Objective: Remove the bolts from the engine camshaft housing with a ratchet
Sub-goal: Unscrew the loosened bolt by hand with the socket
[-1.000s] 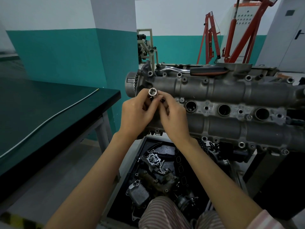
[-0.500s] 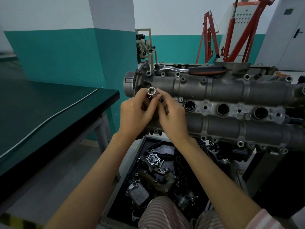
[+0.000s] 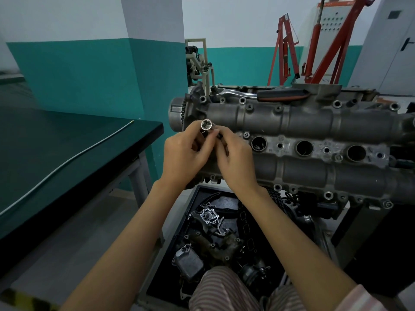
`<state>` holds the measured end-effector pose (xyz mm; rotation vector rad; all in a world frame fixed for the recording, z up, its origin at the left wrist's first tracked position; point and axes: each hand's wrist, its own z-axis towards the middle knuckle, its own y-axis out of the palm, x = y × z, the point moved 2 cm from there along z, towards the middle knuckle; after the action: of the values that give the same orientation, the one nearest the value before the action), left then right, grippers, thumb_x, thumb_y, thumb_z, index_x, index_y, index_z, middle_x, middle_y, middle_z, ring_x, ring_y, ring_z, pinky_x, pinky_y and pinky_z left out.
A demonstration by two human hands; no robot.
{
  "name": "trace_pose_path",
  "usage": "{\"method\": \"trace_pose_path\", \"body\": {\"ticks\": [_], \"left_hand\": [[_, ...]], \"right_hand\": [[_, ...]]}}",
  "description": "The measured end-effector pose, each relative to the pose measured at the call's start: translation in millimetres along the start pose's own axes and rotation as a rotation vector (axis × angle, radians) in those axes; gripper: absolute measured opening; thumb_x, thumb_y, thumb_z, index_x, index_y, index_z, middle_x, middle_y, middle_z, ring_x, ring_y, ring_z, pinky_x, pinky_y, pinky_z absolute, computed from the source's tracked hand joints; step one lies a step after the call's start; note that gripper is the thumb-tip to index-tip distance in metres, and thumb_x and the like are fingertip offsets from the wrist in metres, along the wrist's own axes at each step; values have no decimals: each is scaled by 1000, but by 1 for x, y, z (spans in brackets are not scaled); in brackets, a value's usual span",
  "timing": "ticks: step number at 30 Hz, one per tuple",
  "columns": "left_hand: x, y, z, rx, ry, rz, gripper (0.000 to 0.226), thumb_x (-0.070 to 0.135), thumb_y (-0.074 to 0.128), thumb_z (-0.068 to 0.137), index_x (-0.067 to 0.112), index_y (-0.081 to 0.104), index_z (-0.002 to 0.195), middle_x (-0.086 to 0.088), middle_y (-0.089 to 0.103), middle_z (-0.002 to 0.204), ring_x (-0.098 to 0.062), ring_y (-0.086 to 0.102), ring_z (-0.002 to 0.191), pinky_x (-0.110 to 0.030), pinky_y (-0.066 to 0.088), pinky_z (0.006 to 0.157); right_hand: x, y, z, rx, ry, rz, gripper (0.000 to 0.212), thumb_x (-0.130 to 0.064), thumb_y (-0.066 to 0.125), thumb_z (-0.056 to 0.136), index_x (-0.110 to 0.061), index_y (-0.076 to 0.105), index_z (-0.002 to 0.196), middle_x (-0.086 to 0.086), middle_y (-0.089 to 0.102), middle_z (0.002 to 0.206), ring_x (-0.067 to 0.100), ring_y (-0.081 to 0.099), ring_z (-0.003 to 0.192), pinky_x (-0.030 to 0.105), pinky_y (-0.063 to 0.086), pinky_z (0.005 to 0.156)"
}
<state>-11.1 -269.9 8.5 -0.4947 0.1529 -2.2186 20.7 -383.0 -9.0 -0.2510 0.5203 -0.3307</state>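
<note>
A grey camshaft housing point(image 3: 314, 122) lies across the right half of the view, with bolts along its edges and three round plug holes. A ratchet point(image 3: 269, 95) with a chrome shaft and a black and orange handle rests on its far top edge. In front of the housing's left end my left hand point(image 3: 184, 158) pinches a small chrome socket point(image 3: 206, 125), its open end facing me. My right hand point(image 3: 235, 162) meets it from the right, fingertips pinching a small dark part at the socket's lower end. What that part is cannot be made out.
A dark green workbench point(image 3: 67, 158) with a thin white rod on it stands at the left. Below the engine a black tray point(image 3: 215, 239) holds several loose engine parts. Red engine hoists point(image 3: 314, 46) stand at the back wall.
Both hands stay together at the socket. They have only shifted slightly, and the socket's open end has turned a little.
</note>
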Motion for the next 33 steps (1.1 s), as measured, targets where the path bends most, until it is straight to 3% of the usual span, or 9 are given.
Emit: {"method": "trace_pose_path", "body": {"ticks": [2, 7, 11, 14, 18, 21, 25, 28, 33], "left_hand": [[0, 1, 0, 17, -25, 11, 30, 31, 57, 88, 2, 62, 81, -6, 60, 59, -19, 56, 50, -39, 45, 49], [0, 3, 1, 28, -54, 3, 37, 34, 64, 85, 0, 55, 72, -8, 55, 54, -24, 51, 47, -42, 43, 45], [2, 1, -1, 14, -15, 1, 26, 32, 57, 87, 6, 63, 86, -2, 58, 57, -14, 51, 48, -37, 45, 47], [1, 0, -1, 4, 1, 6, 22, 27, 55, 89, 10, 66, 99, -1, 60, 58, -12, 52, 48, -34, 45, 48], [0, 1, 1, 31, -41, 0, 27, 31, 61, 87, 5, 60, 78, -4, 58, 57, -16, 52, 48, -34, 42, 48], [-1, 3, 1, 26, -57, 4, 32, 30, 67, 84, 3, 55, 72, -5, 55, 55, -20, 50, 48, -35, 41, 46], [1, 1, 0, -3, -22, -13, 24, 32, 60, 86, 8, 61, 84, -2, 59, 61, -13, 52, 50, -34, 44, 48], [2, -1, -1, -27, 12, -10, 22, 28, 55, 89, 10, 65, 96, 0, 58, 58, -9, 47, 47, -32, 44, 46], [1, 1, 3, 10, -47, 9, 37, 35, 57, 87, 1, 56, 73, -5, 56, 55, -18, 51, 47, -37, 42, 47]], "right_hand": [[2, 1, 0, 0, 40, 2, 23, -11, 56, 90, -8, 59, 112, -21, 46, 70, -4, 44, 57, 11, 37, 58], [2, 2, -1, 19, 89, 22, 9, -13, 60, 88, -9, 55, 95, -13, 41, 60, 3, 41, 51, 22, 37, 51], [1, 1, -1, -8, 55, 6, 9, -10, 53, 92, -5, 58, 97, -19, 44, 68, -3, 42, 56, 17, 36, 54], [-2, -1, 0, -34, 22, -4, 19, -8, 50, 93, -6, 61, 108, -4, 61, 82, 0, 49, 71, 17, 41, 65], [-2, 0, -1, -35, 77, -8, 31, -12, 55, 91, -7, 54, 121, -3, 55, 74, 4, 48, 66, 20, 41, 62], [-1, 1, 0, -19, 128, -14, 23, -16, 59, 89, -7, 55, 109, -12, 45, 64, 3, 43, 54, 22, 38, 53], [-3, -1, -1, -69, 66, -53, 12, -11, 51, 92, -4, 56, 101, 5, 62, 80, 16, 57, 68, 35, 46, 59], [-4, -2, 0, -73, 49, -41, 20, -11, 48, 94, -6, 59, 110, 8, 66, 94, 20, 61, 83, 31, 48, 69], [-3, -1, -1, -74, 55, -59, 38, -12, 49, 94, -7, 49, 132, 10, 65, 101, 18, 61, 89, 26, 47, 76]]}}
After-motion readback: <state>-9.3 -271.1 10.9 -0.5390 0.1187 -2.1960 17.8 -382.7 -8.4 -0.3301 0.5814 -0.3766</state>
